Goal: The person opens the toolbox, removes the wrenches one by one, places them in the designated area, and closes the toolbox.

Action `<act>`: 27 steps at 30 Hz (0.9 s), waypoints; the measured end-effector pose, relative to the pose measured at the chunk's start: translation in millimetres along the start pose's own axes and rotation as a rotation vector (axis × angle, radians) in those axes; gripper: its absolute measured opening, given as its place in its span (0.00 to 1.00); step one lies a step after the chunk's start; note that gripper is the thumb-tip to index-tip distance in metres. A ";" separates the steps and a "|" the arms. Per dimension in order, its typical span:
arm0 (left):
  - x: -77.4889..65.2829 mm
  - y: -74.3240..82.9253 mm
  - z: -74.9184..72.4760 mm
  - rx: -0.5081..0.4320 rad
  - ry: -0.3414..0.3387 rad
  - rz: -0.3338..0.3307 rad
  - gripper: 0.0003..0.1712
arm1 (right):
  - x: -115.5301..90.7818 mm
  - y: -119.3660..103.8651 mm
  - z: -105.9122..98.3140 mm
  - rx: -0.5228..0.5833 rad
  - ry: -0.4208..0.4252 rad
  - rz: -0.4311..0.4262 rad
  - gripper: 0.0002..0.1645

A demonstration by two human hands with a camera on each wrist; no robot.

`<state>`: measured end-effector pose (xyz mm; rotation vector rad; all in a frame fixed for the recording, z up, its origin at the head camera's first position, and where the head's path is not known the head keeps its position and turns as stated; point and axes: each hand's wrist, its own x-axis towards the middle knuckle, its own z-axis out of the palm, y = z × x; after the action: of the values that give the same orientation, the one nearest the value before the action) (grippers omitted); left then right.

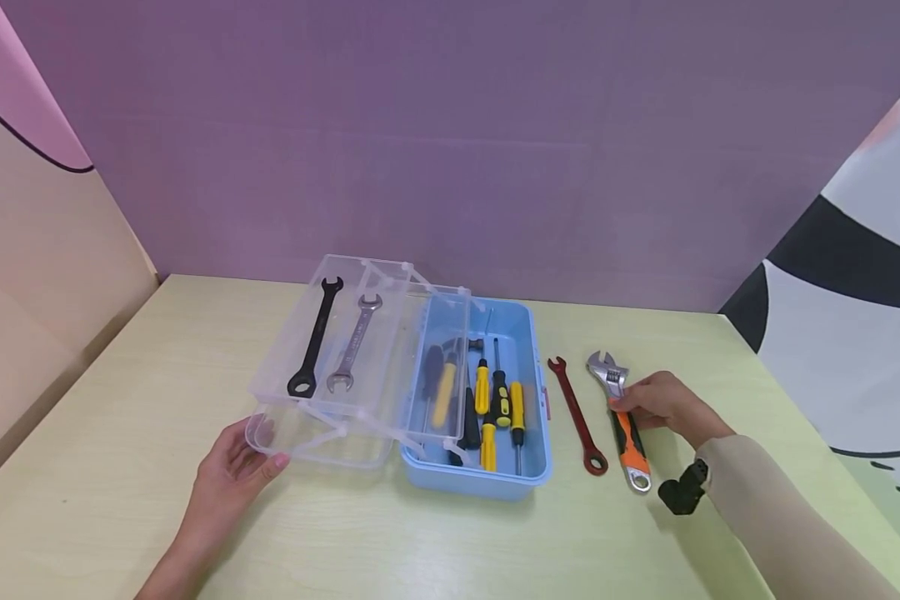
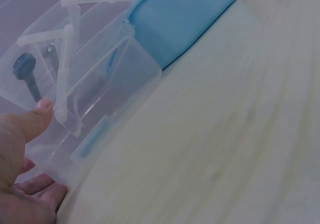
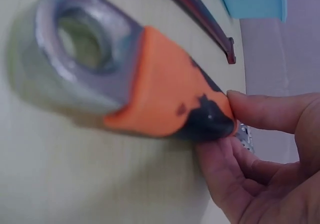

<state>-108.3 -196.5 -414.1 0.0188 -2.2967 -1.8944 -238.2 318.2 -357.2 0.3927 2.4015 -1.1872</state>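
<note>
My right hand (image 1: 663, 404) pinches an adjustable wrench (image 1: 630, 442) with an orange and black handle between thumb and fingers, right of a blue toolbox (image 1: 480, 485). In the right wrist view the handle's ring end (image 3: 82, 39) points toward the camera. At left, my left hand (image 1: 228, 483) holds the corner of the toolbox's clear lid (image 1: 345, 450), thumb (image 2: 37, 119) at the front and fingers underneath. A clear tray (image 1: 393, 358) swings out over the lid, bearing a black combination wrench (image 1: 318, 337) and a silver open-end wrench (image 1: 356, 342).
A dark red combination wrench (image 1: 579, 421) lies between the toolbox and my right hand. Inside the blue box are several yellow and black screwdrivers (image 1: 517, 408) and a hammer, partly behind the tray. A purple backdrop (image 1: 450, 150) closes off the table's back edge.
</note>
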 end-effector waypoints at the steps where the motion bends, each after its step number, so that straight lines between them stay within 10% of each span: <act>1: 0.1 -0.2 -0.2 0.002 -0.001 -0.002 0.34 | 0.0 -0.4 0.3 0.003 0.000 0.005 0.26; 27: 0.4 -2.1 0.0 0.005 0.005 0.007 0.34 | 4.7 -9.9 -4.3 -0.210 0.003 -0.033 0.20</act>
<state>-108.9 -196.9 -416.1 0.0157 -2.2957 -1.8826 -247.6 316.1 -350.4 0.2890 2.5127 -0.9356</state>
